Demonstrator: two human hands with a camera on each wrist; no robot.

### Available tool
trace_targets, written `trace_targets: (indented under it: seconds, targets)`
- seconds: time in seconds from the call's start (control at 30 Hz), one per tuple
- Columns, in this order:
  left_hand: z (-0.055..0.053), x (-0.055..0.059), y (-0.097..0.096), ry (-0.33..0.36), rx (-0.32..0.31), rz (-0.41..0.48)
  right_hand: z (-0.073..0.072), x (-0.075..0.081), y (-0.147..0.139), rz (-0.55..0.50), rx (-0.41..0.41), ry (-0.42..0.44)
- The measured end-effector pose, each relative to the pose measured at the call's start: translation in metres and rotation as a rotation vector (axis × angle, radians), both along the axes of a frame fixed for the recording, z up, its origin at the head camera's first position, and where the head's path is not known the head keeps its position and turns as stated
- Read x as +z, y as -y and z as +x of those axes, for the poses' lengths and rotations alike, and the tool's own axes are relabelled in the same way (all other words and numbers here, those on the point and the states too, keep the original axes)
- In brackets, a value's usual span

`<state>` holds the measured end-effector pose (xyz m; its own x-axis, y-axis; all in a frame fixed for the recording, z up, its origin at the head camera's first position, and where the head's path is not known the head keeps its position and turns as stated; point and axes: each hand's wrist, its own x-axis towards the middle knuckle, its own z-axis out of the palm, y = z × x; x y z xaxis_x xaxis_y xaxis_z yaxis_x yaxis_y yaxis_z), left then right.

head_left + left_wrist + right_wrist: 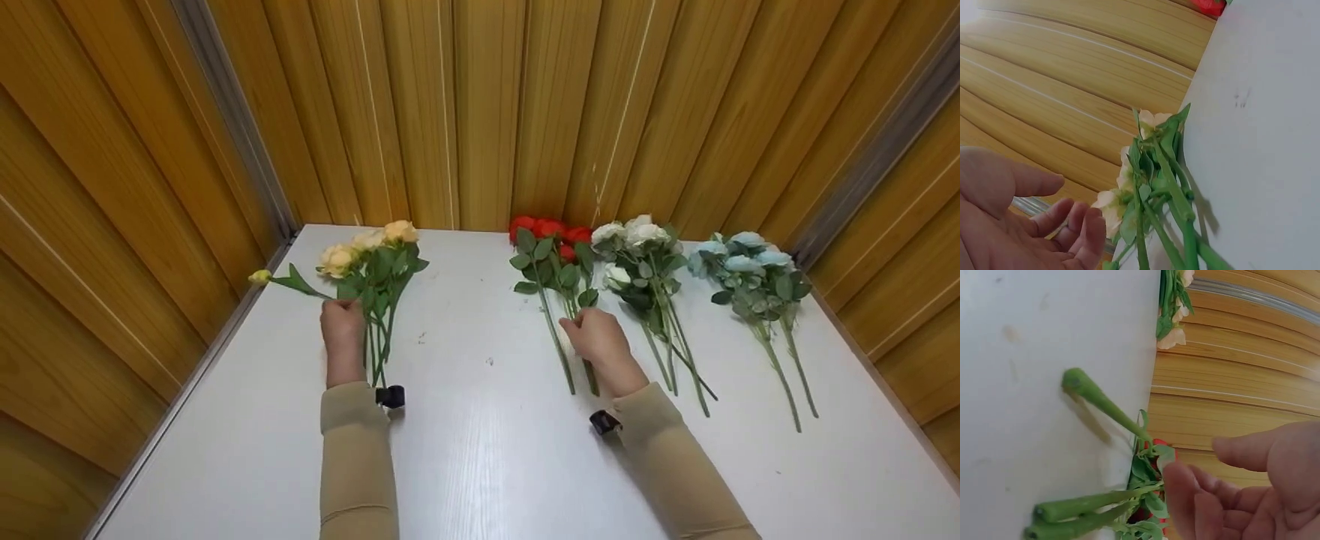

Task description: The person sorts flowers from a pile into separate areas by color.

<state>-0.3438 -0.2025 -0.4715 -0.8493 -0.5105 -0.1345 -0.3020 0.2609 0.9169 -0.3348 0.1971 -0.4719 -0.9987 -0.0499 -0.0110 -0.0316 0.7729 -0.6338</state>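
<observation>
In the head view my left hand (343, 330) is over the stems at the left. Beside its fingers lies a single yellow tulip (260, 277), its stem running up to the hand. Peach flowers (367, 241) with green leaves lie just right of that hand. The left wrist view shows the left thumb apart from loosely bent fingers (1075, 225), nothing between them. My right hand (600, 337) hovers at the stems of the red flowers (550, 227). Its thumb and relaxed fingers (1207, 506) also stand apart, holding nothing in the right wrist view.
White flowers (643, 234) lie right of the red ones, their stems crossing. Farther right are pale blue flowers (742, 262). All rest on a white table (465, 420), with wood-panelled walls (487, 112) at the back and sides. Small dark specks mark the tabletop.
</observation>
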Motion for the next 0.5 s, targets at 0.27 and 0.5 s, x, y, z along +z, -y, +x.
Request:
trace_targets:
  seconds: [0.27,0.5]
  targets:
    - [0.001,-0.018,0.003,0.188,-0.129,-0.238,0.007,0.004,0.041,-0.043,0.081,-0.153]
    - [-0.002,-0.016,0.003,0.194,-0.088,-0.264,0.011,0.002,0.087,0.025,0.224,-0.192]
